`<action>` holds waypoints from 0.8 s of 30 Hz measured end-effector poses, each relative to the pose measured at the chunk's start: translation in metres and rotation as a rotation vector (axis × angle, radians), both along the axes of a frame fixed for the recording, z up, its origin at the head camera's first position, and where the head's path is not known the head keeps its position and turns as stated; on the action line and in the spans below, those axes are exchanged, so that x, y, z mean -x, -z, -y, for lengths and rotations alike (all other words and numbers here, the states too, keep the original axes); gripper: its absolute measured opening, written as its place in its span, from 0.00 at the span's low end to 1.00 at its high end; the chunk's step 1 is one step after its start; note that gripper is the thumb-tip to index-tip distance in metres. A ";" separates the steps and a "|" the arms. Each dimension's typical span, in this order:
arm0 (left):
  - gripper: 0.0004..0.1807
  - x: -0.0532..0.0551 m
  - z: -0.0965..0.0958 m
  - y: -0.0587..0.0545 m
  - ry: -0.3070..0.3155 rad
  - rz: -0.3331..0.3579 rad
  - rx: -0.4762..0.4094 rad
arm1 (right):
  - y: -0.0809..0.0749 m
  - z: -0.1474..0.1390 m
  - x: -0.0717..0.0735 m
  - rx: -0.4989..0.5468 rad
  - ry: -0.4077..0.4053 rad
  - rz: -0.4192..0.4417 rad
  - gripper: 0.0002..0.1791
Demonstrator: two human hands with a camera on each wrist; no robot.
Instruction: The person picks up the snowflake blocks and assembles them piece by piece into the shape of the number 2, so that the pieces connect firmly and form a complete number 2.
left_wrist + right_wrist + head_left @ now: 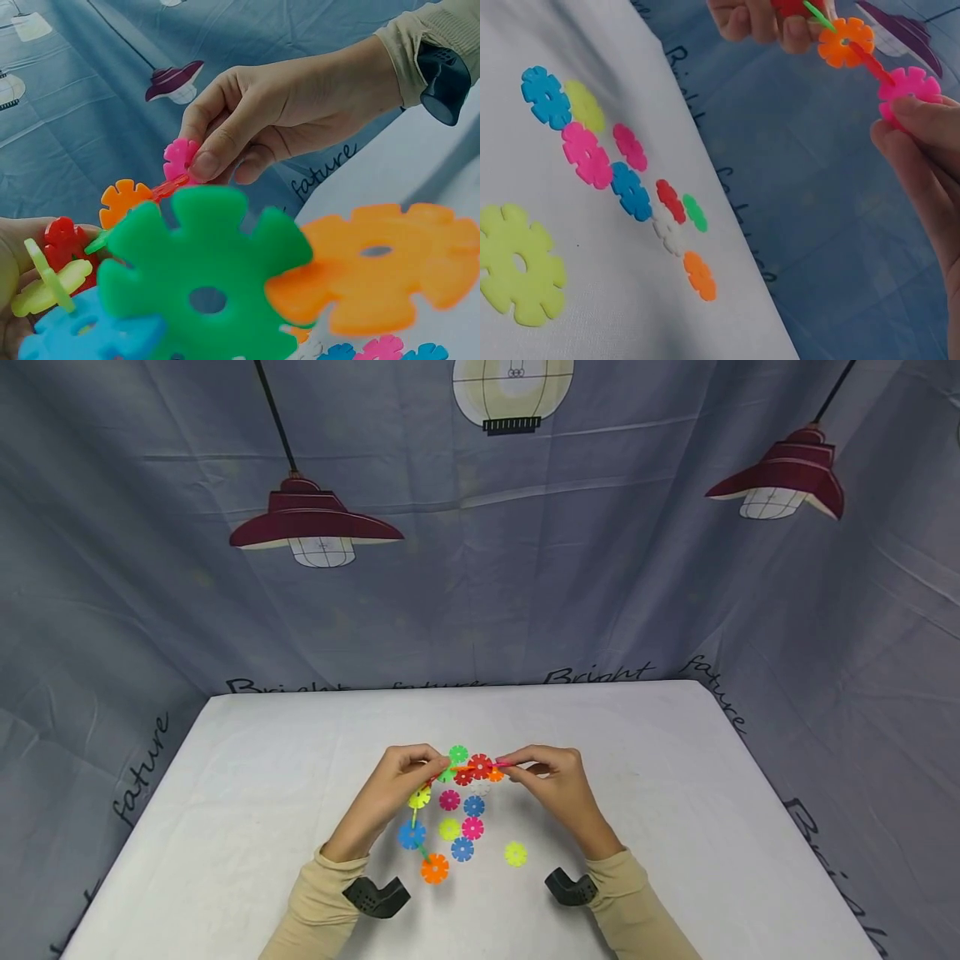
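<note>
Between the two hands runs a chain of notched plastic snowflake discs. My right hand [553, 777] pinches the pink disc [917, 79] at its end between thumb and fingers. A red disc seen edge-on joins this pink one to an orange disc [832, 49]. My left hand [397, 781] grips the chain around a red disc [64, 238], partly hidden by yellow discs [71, 277]. From there the chain hangs toward the person through a blue disc [412, 835] and a green disc [206, 255] to another orange disc [435, 868].
Loose discs lie on the white table [637, 777] beneath and between the hands, among them a blue disc [474, 807], a pink disc [472, 828] and a white disc [667, 231]. One yellow disc [516, 854] lies apart, nearer the right forearm. A patterned curtain [472, 593] surrounds the table.
</note>
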State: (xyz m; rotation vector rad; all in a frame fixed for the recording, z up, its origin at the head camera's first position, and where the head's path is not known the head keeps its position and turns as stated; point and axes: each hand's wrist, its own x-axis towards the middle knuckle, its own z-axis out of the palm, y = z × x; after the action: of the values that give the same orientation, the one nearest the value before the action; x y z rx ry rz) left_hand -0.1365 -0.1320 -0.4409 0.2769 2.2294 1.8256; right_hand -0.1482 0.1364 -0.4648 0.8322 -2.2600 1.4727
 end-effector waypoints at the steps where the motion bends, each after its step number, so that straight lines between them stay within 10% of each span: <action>1: 0.15 0.000 0.000 0.000 0.003 0.003 -0.002 | 0.000 0.000 0.000 0.004 -0.006 0.002 0.11; 14: 0.16 0.001 0.003 -0.002 -0.017 -0.024 0.028 | 0.001 0.004 -0.001 -0.015 -0.023 0.027 0.12; 24: 0.15 0.002 0.004 -0.006 -0.036 -0.022 0.044 | 0.006 -0.009 0.007 -0.349 -0.175 0.488 0.22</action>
State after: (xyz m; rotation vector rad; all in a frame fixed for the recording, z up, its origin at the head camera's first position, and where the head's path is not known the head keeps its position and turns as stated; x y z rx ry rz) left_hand -0.1381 -0.1363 -0.4353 0.2516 2.3007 1.7967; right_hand -0.1549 0.1453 -0.4709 0.8552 -2.9358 1.5071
